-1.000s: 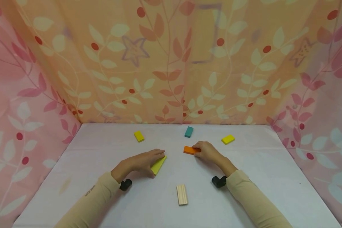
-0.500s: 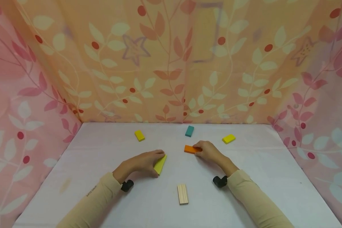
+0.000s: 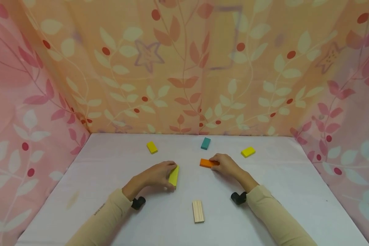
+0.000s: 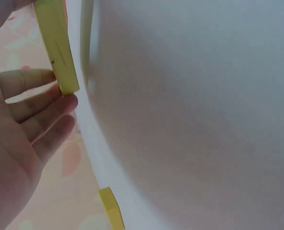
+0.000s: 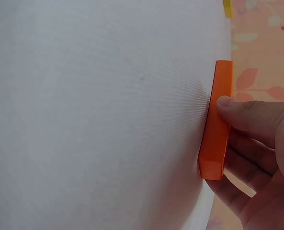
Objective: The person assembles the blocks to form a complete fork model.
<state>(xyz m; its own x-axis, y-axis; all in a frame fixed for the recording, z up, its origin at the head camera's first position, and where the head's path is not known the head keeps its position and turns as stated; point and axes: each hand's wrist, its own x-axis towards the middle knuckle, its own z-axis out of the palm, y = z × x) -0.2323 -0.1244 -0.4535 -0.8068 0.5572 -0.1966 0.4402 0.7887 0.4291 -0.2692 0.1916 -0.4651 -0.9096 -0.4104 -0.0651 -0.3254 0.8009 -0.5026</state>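
Note:
My left hand (image 3: pixel 155 175) grips a yellow block (image 3: pixel 174 177) by its ends, thumb on the near end and fingers on the far one. In the left wrist view the fingertips sit at one end of this yellow block (image 4: pixel 58 48); the thumb is mostly cut off at the top. Whether the block touches the table cannot be told. Over on the right, my right hand (image 3: pixel 229 166) pinches the right part of an orange block (image 3: pixel 206 163) lying on the table. The right wrist view shows the thumb on one side of the orange block (image 5: pixel 217 124), the fingers behind it.
A plain wooden block (image 3: pixel 198 212) lies at the front middle of the white table (image 3: pixel 110 150). Toward the back are a yellow block (image 3: pixel 152 147), a teal block (image 3: pixel 205 143) and another yellow block (image 3: pixel 248 152). Patterned curtain (image 3: pixel 184 68) encloses the back and sides.
The yellow block in my left hand has turned from a slant to nearly straight away from me, shifting slightly right. My right hand and the orange block have stayed in place.

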